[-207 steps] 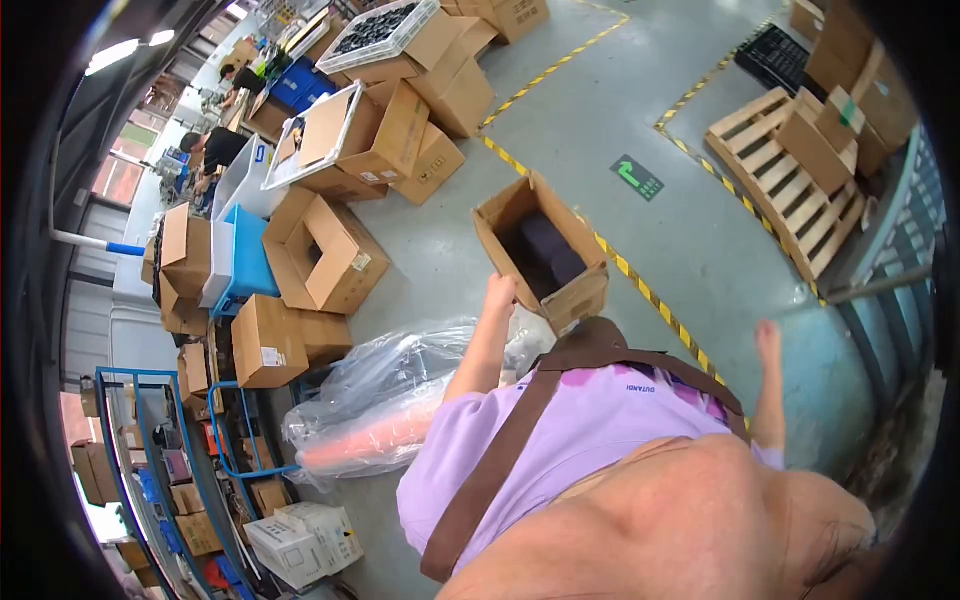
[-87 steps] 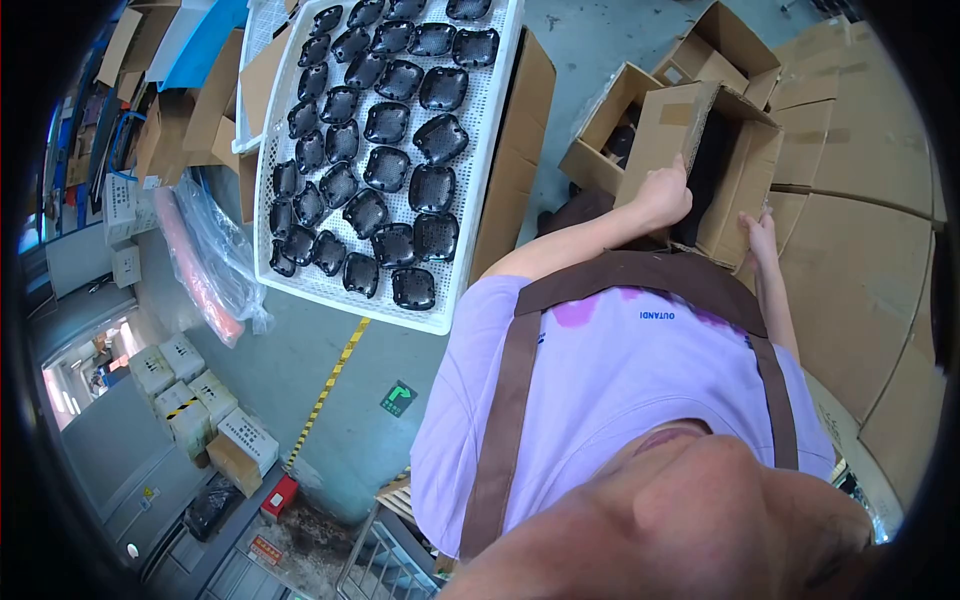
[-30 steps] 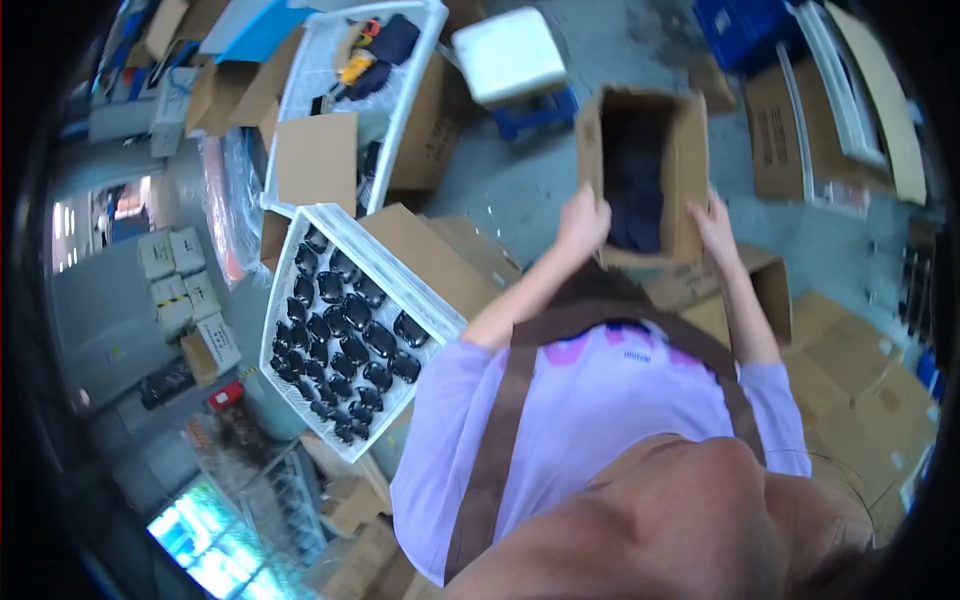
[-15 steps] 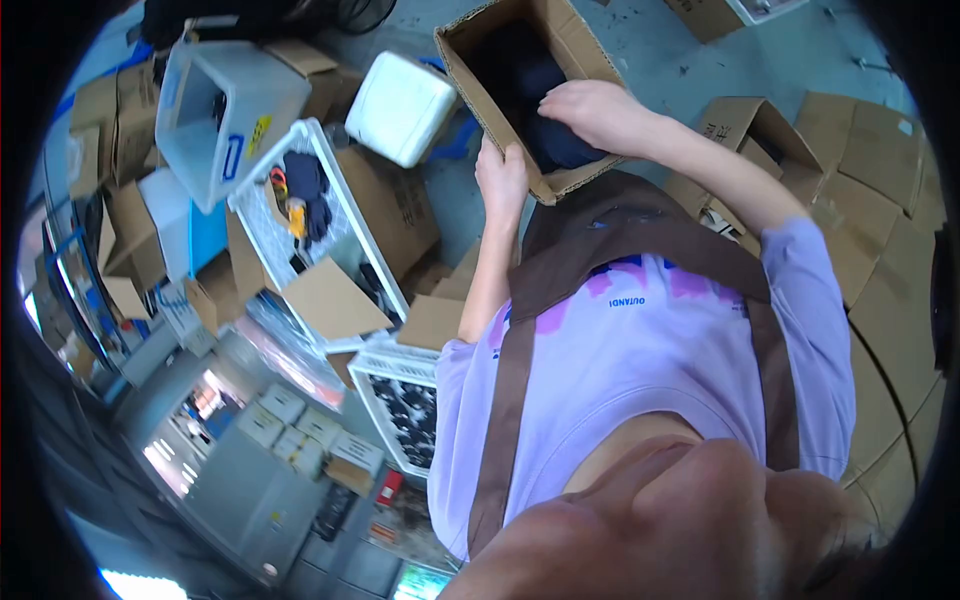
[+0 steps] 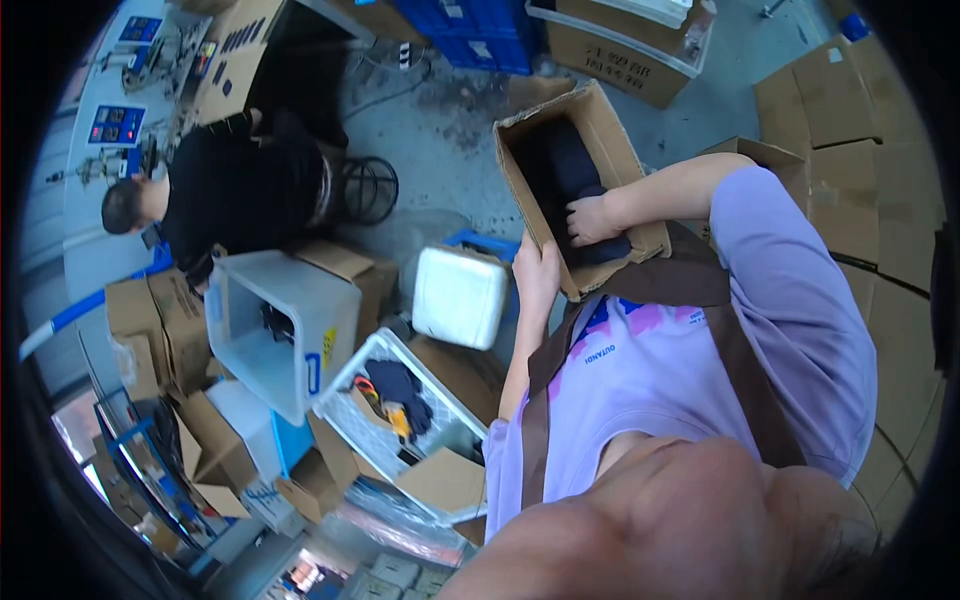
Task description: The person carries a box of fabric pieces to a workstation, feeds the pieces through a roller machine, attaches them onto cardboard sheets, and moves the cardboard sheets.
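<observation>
My left hand (image 5: pixel 538 268) grips the near left edge of an open cardboard box (image 5: pixel 628 125), held tilted close to my brown apron (image 5: pixel 690 275). Inside the box lie dark navy, soft-looking bundles (image 5: pixel 568 150); their exact kind is hard to make out. My right hand (image 5: pixel 594 219) reaches into the box, fingers curled over one of the nearer bundles. Its fingertips are partly lost against the dark material.
A person in black (image 5: pixel 245 190) bends over a workbench at the upper left. Left of me stand a clear plastic bin (image 5: pixel 330 300), a white-topped stool (image 5: pixel 460 297) and a white crate (image 5: pixel 345 440). Blue crates (image 5: pixel 480 35) are beyond; cardboard (image 5: pixel 850 170) covers the right.
My view has swung left, bringing the person in black and the workbench into sight. My right hand has drawn its fingers in on the bundle; my left hand still holds the box edge.
</observation>
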A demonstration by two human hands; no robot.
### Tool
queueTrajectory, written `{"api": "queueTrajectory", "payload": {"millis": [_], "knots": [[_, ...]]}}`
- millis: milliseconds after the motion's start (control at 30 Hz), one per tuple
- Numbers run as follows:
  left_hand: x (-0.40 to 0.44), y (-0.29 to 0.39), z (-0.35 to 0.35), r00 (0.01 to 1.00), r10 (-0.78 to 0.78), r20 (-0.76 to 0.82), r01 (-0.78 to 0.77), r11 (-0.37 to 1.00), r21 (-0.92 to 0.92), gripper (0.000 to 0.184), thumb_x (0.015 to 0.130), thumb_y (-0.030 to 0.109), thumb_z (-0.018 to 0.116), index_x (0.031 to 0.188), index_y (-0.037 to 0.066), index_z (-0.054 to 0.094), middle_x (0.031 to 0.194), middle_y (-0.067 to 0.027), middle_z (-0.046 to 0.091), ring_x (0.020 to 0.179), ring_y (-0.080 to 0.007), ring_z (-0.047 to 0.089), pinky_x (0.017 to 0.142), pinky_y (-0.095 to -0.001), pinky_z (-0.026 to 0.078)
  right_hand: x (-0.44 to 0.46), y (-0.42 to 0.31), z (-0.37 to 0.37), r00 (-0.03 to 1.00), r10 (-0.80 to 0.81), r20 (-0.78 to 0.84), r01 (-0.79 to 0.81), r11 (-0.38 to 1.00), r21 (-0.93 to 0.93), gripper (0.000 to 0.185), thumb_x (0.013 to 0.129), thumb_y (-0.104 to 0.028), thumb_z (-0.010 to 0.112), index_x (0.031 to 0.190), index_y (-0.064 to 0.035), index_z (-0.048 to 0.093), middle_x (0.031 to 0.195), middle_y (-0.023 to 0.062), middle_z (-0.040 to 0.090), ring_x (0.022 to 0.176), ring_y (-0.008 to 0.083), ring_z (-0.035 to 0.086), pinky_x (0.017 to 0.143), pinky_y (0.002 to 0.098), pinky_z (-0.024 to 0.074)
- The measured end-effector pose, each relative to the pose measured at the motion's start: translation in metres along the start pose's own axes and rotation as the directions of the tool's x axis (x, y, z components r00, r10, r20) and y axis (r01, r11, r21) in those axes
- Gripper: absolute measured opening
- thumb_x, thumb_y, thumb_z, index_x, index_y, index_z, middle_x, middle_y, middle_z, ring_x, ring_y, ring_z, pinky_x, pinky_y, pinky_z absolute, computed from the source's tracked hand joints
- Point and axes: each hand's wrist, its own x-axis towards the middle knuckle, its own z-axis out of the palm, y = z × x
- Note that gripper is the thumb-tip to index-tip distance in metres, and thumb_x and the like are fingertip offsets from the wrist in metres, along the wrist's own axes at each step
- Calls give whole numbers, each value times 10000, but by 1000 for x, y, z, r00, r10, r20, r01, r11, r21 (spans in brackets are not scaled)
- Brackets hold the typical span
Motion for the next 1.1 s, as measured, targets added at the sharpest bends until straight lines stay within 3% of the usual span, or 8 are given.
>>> {"api": "queueTrajectory", "payload": {"millis": [367, 667, 733, 833, 933, 1033, 1067, 1100], "knots": [[70, 32, -21, 998, 9, -66, -3, 996, 93, 363, 879, 127, 494, 1212, -5, 554, 953, -293, 662, 919, -475, 634, 820, -507, 488, 8, 93, -38, 976, -17, 216, 12, 1000, 25, 625, 682, -302, 751, 1237, -77, 572, 1180, 114, 639, 1124, 299, 601, 999, 448, 416], [172, 62, -8, 963, -226, -149, 234, 972, 36, 363, 867, 133, 488, 1178, -30, 577, 1020, -287, 666, 991, -451, 636, 860, -479, 484, -90, 219, -101, 911, 73, -406, 53, 955, 293, 626, 577, -293, 785, 1102, -41, 554, 903, 195, 656, 896, 374, 651, 794, 460, 498], [197, 64, -2, 967, -173, -187, 182, 983, 33, 373, 864, 120, 483, 1189, -36, 575, 1036, -286, 666, 1007, -441, 637, 873, -463, 484, -127, 253, -112, 827, 177, -534, 163, 834, 528, 611, 591, -244, 782, 1112, -33, 542, 931, 201, 649, 914, 389, 640, 805, 457, 498], [224, 73, 7, 961, -185, -203, 188, 982, -7, 386, 860, 100, 475, 1207, -38, 572, 1056, -284, 666, 1030, -432, 634, 889, -449, 482, -202, 300, -136, 849, 392, -355, 129, 497, 858, 606, 637, -212, 766, 1158, -25, 519, 1011, 197, 630, 963, 352, 627, 829, 419, 489], [247, 95, 12, 953, -220, -207, 227, 974, 12, 390, 853, 92, 469, 1208, -37, 571, 1064, -286, 665, 1022, -439, 633, 889, -456, 482, -259, 360, -119, 772, 565, -292, 165, 266, 950, 660, 670, -208, 785, 1229, -19, 490, 1144, 109, 561, 1112, 198, 524, 958, 348, 431], [266, 100, 18, 952, -221, -212, 236, 971, 44, 382, 855, 98, 463, 1196, -36, 570, 1054, -291, 661, 1004, -458, 627, 880, -476, 483, -300, 418, -76, 575, 813, -93, 213, -39, 976, 1001, 696, -151, 746, 1515, 49, 208, 1511, 218, 319, 1349, 249, 392, 1132, 354, 321], [271, 104, 19, 949, -228, -216, 245, 968, 55, 381, 856, 97, 461, 1197, -35, 569, 1055, -291, 659, 1005, -461, 624, 879, -479, 482, -312, 433, -73, 548, 834, -65, 326, -141, 935, 971, 724, -175, 748, 1519, 8, 222, 1391, 193, 477, 1162, 220, 564, 973, 317, 485], [276, 112, 20, 947, -234, -222, 254, 965, 67, 380, 857, 96, 458, 1197, -34, 568, 1055, -292, 658, 1006, -463, 621, 877, -483, 481, -319, 456, -56, 498, 867, 21, 349, -223, 910, 904, 726, -160, 744, 1497, -13, 295, 1357, 180, 511, 1152, 212, 573, 955, 310, 496]]}}
